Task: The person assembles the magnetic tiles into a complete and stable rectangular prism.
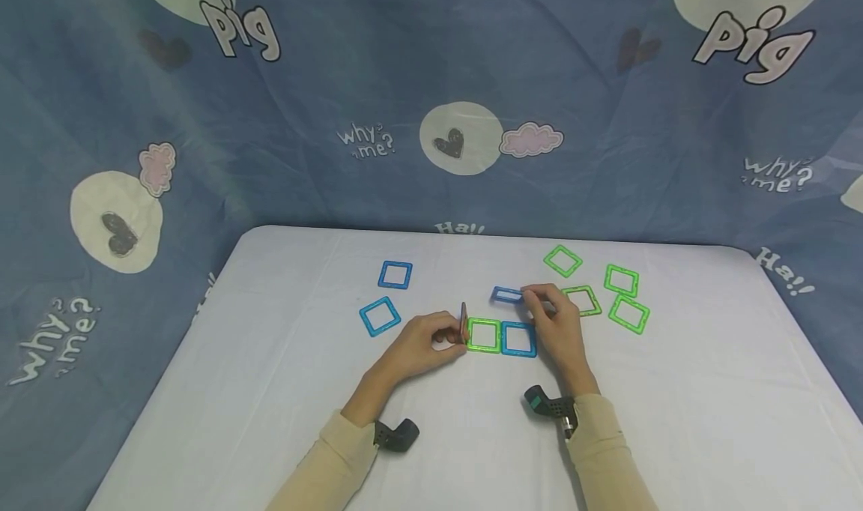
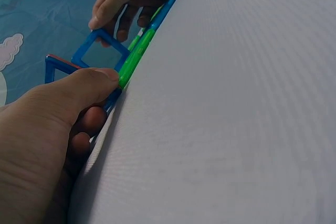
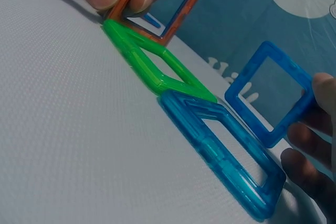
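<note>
My left hand (image 1: 421, 344) pinches an upright orange square frame tile (image 3: 184, 17) at the left edge of a flat green square tile (image 1: 484, 350). From the left wrist, a blue frame (image 2: 50, 69) shows right against the orange edge. Joined to the green tile's right side lies a flat blue square tile (image 1: 519, 354). Behind this pair, my right hand (image 1: 558, 331) holds another blue square tile (image 3: 248, 119) by its right side, between thumb and fingers. That tile stands tilted up near the row's far edge.
Two blue square tiles (image 1: 395, 285) (image 1: 380, 318) lie left of the hands on the white table (image 1: 270, 421). Several green square tiles (image 1: 621, 293) are spread at the right, one (image 1: 593, 311) beside the right hand. A blue printed cloth (image 1: 323, 69) hangs behind the table's far edge.
</note>
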The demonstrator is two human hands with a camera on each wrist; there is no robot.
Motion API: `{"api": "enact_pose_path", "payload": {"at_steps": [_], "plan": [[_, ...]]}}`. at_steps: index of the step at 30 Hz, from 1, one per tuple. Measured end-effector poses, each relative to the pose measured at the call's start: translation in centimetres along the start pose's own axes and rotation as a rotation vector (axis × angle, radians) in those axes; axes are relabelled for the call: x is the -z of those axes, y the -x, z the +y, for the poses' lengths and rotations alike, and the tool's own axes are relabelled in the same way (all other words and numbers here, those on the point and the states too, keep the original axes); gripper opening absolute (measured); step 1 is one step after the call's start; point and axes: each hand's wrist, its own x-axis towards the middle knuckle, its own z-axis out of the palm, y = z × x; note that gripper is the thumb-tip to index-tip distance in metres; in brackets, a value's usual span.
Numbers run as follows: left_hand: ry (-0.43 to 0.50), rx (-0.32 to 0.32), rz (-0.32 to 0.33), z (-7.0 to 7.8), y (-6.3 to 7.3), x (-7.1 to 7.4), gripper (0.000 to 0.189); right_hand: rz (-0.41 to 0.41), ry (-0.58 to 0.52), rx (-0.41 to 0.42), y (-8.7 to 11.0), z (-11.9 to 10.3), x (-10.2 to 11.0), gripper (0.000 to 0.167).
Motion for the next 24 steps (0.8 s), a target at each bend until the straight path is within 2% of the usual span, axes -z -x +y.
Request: {"api": "enact_pose_path", "payload": {"at_steps": [7, 10, 24], "plan": [[-0.001, -0.006, 0.001, -0.04, 0.03, -0.04, 0.016, -0.011, -0.028, 0.032, 0.09, -0.06, -0.03, 0.021], [-0.002, -0.005, 0.001, 0.0, 0.03, 0.0, 0.016, -0.02, -0.031, 0.049, 0.19, -0.73, -0.03, 0.018], [-0.001, -0.006, 0.0, 0.05, 0.0, 0.0, 0.017, -0.064, -0.063, 0.155, 0.07, -0.08, -0.18, 0.018]]}}
